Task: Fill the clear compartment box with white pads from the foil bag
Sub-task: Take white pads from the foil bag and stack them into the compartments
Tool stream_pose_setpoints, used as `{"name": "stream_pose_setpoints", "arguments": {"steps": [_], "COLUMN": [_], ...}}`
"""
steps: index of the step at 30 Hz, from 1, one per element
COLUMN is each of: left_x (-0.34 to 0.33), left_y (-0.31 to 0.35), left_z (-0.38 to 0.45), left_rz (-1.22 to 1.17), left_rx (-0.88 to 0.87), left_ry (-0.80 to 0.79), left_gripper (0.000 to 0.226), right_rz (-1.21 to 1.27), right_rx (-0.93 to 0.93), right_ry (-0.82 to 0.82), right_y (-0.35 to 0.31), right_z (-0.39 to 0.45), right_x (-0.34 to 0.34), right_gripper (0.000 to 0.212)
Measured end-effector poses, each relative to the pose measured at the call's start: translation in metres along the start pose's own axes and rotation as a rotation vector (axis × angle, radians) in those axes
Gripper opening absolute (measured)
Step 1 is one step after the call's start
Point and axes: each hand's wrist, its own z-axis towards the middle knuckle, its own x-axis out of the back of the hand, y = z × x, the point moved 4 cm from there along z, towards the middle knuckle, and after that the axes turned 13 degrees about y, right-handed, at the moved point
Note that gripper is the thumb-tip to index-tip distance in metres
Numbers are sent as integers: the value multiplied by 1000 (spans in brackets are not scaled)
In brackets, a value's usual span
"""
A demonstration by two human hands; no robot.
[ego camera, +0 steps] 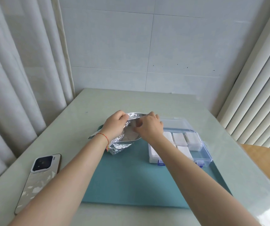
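**Ana:** Forearms fill the near edge, both reaching out over the pale table (188, 111). On it lies a teal mat (131, 180), and everything for the job sits at the mat's far end.

**Ben:** Where do things stand on it?

**Ana:** At the right is the clear box (196, 154), lid folded back, blue latches toward us. Several compartments already hold white pads (179, 139). The near right part looks empty, though the right arm hides some of it. Left of the box, apart from it, the foil bag (122, 146) stands crumpled with its mouth open.

**Ben:** And the hands?

**Ana:** The left hand (115, 124) has its fingers curled round the bag's rim, holding the mouth open. The right hand (149, 126) is at the opening, fingers bent downward into it. Whether they have pinched a pad I cannot tell; the fingertips are hidden.

**Ben:** Anything else?

**Ana:** A phone (38, 180) lies face down off the mat, near the left elbow.

**Ben:** What might go wrong?

**Ana:** My guess: the foil is soft, so if the left grip slackens the mouth could fold shut on the right hand. Drawing out too many pads at once could drop some on the mat. A wide swing of the left arm could nudge the phone.
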Motion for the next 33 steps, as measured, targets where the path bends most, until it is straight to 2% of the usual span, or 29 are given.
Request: {"name": "stream_pose_setpoints", "arguments": {"steps": [2,6,11,17,23,27,30,33], "left_x": [0,2,1,-3,-6,-1,-8,-23], "left_y": [-1,-5,-8,-4,8,28,48,53], "left_z": [0,3,3,-1,-9,-19,-35,-44], "left_rz": [-10,3,28,28,38,26,-69,-136], "left_rx": [13,40,37,67,62,-203,-263,-170], "left_ry": [12,72,105,113,126,315,214,66], "left_gripper": [24,26,25,22,15,16,16,26], "right_rz": [1,117,344,716,848,926,925,878], "right_rx": [-3,27,39,-160,-239,-269,-247,-209], "right_ry": [3,-9,-30,-161,-167,-143,-113,-67], "right_y": [-2,-1,8,24,35,38,41,42], "right_z": [2,-4,-15,-24,-24,-26,-29,-34], "right_x": [-2,6,43,61,56,58,63,71], "right_gripper": [19,32,9,11,9,8,11,22]}}
